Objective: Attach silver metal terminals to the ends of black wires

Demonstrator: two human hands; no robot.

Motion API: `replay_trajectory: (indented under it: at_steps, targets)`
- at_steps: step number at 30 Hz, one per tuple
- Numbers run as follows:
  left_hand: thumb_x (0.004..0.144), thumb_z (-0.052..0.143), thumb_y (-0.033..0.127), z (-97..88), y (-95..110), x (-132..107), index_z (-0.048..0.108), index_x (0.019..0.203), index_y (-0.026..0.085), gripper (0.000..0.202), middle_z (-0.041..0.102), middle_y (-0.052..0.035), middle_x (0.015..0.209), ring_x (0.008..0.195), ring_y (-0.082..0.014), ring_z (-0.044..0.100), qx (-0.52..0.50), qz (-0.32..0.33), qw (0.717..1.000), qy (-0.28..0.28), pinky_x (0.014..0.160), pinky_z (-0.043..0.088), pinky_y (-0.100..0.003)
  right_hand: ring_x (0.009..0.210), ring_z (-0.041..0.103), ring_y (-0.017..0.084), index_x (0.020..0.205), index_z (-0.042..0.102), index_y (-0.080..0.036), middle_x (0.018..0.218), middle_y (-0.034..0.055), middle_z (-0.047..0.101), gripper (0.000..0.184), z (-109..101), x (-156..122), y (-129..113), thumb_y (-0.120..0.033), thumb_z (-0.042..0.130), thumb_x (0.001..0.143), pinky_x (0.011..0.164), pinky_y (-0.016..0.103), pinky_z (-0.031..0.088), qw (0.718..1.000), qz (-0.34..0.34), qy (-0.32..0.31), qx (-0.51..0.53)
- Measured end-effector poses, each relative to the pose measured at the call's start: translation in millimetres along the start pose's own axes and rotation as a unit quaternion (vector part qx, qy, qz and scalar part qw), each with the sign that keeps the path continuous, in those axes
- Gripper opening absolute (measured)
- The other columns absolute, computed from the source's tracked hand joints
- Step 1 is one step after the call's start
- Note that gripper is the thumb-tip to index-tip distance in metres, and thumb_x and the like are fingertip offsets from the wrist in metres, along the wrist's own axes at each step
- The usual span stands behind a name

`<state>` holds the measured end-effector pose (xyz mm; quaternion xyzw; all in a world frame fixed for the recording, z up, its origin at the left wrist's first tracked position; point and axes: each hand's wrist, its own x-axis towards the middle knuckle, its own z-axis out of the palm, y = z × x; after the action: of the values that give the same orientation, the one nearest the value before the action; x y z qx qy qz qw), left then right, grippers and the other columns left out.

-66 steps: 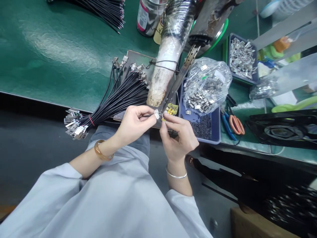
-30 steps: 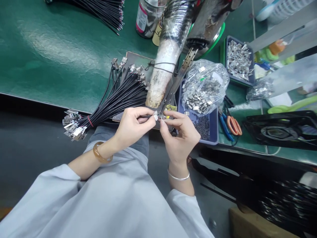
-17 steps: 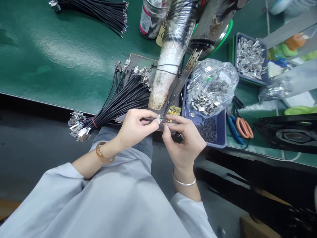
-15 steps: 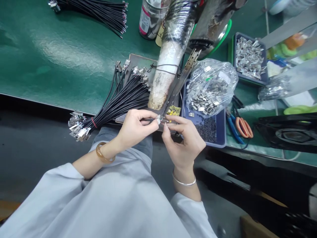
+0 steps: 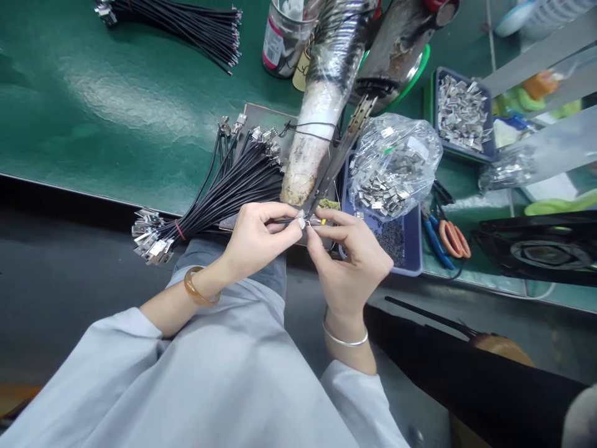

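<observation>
Between thumb and fingers, my left hand (image 5: pixel 259 235) pinches a black cable near its end, where a small metal connector (image 5: pixel 301 218) shows at the fingertips. My right hand (image 5: pixel 352 258) has its fingertips drawn together just right of that connector, close to touching it. Something thin and shiny shows at them, too small to name. Directly behind both hands is the tip of a dark metal arm (image 5: pixel 338 152) on a soldering stand. A bundle of black cables (image 5: pixel 224 180) with metal connectors, tied by a red band, lies beside my left hand.
Right of the stand, a blue tray (image 5: pixel 414 249) holds small black pieces, with a plastic bag of connectors (image 5: pixel 396 165) over it. Further right are blue-handled pliers (image 5: pixel 437 242), orange-handled cutters (image 5: pixel 454 239) and a bin of metal shells (image 5: pixel 461 115). Another cable bundle (image 5: pixel 186 25) lies back left.
My right hand has shifted slightly, its fingertips now closer to the connector. My left hand keeps its pinch. The view has turned a little, and a dark shape at lower right has moved.
</observation>
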<state>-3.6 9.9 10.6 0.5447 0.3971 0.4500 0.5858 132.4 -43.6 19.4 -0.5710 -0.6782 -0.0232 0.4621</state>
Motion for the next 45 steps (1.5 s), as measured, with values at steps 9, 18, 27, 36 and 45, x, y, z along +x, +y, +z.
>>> replay_trajectory:
  at_steps: [9, 18, 27, 36, 45]
  targets:
    - [0.071, 0.065, 0.022, -2.6, -6, 0, 0.077, 0.07, 0.011, 0.016, 0.062, 0.0003, 0.057, 0.049, -0.0064, 0.047, 0.009, -0.035, 0.999, -0.018, 0.048, 0.04, -0.017, 0.093, 0.078, 0.017, 0.083, 0.061, -0.024, 0.093, 0.0011, 0.079, 0.017, -3, -5, 2, -0.009, 0.068, 0.087, 0.079, 0.028, 0.062, 0.999, -0.038, -0.034, -0.015]
    - [0.075, 0.072, 0.024, -2.9, -12, -5, 0.067, 0.077, 0.013, 0.012, 0.067, 0.0003, 0.065, 0.06, -0.009, 0.063, -0.042, -0.011, 0.999, -0.01, 0.059, 0.051, -0.017, 0.081, 0.076, 0.014, 0.083, 0.064, -0.024, 0.088, 0.0005, 0.078, 0.017, 4, -11, 0, -0.009, 0.072, 0.085, 0.067, 0.024, 0.062, 0.999, -0.017, 0.034, -0.018]
    - [0.078, 0.076, 0.028, -5.4, -14, -10, 0.072, 0.084, 0.013, 0.017, 0.077, -0.0055, 0.082, 0.075, -0.0141, 0.073, -0.082, -0.01, 0.996, -0.027, 0.07, 0.06, -0.021, 0.077, 0.075, 0.015, 0.078, 0.064, -0.021, 0.091, 0.0014, 0.075, 0.013, 4, -12, 0, -0.014, 0.072, 0.085, 0.064, 0.026, 0.065, 0.982, 0.137, 0.0, 0.131]
    - [0.079, 0.069, 0.024, -0.6, -12, -8, 0.073, 0.081, 0.013, 0.012, 0.075, -0.0039, 0.078, 0.072, -0.0127, 0.069, -0.04, 0.004, 0.999, -0.008, 0.066, 0.056, -0.019, 0.081, 0.074, 0.015, 0.08, 0.067, -0.023, 0.086, -0.0011, 0.076, 0.015, 7, -6, 5, -0.01, 0.073, 0.085, 0.068, 0.026, 0.061, 0.999, 0.017, 0.017, 0.022]
    - [0.079, 0.066, 0.021, 0.1, -8, -9, 0.073, 0.079, 0.013, 0.011, 0.074, -0.0029, 0.078, 0.07, -0.0107, 0.067, -0.008, 0.03, 0.999, 0.013, 0.062, 0.053, -0.016, 0.082, 0.075, 0.016, 0.081, 0.065, -0.025, 0.088, -0.001, 0.076, 0.018, 7, -6, 2, -0.009, 0.074, 0.084, 0.075, 0.031, 0.062, 1.0, -0.008, 0.029, 0.006]
